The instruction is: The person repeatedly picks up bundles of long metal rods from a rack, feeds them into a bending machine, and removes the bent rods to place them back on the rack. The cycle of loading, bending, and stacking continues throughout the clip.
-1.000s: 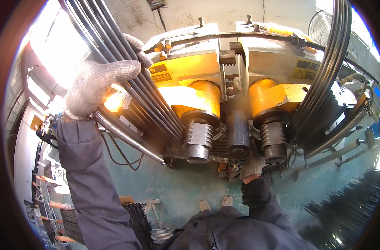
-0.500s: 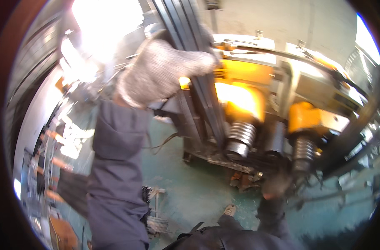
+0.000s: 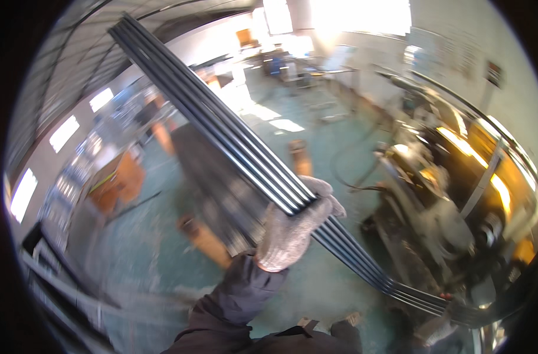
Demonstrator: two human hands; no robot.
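Observation:
A bundle of several long dark metal bars point(image 3: 222, 124) slants from the upper left down to the lower right. My left hand point(image 3: 298, 230), in a grey knit glove, is wrapped round the bundle near its middle, with the thumb over the top. At the lower right, my gloved right hand point(image 3: 437, 330) is at the bundle's other end and appears closed round it; its fingers are blurred and partly hidden behind the bars. Beneath the bundle, on the left, lies a blurred stack of dark bars point(image 3: 213, 183) on orange-brown supports point(image 3: 204, 239).
A machine with yellow parts point(image 3: 487, 141) stands on the right, a dark cable point(image 3: 340, 177) beside it on the green floor point(image 3: 145, 253). An orange-brown box point(image 3: 121, 183) is at the left, and a dark metal frame point(image 3: 56, 283) at the lower left. Tables point(image 3: 334, 68) stand farther back.
My view has swung left, away from the yellow machine. The bundle, upright over the machine before, now slants across the floor and the stack. My left hand still grips it.

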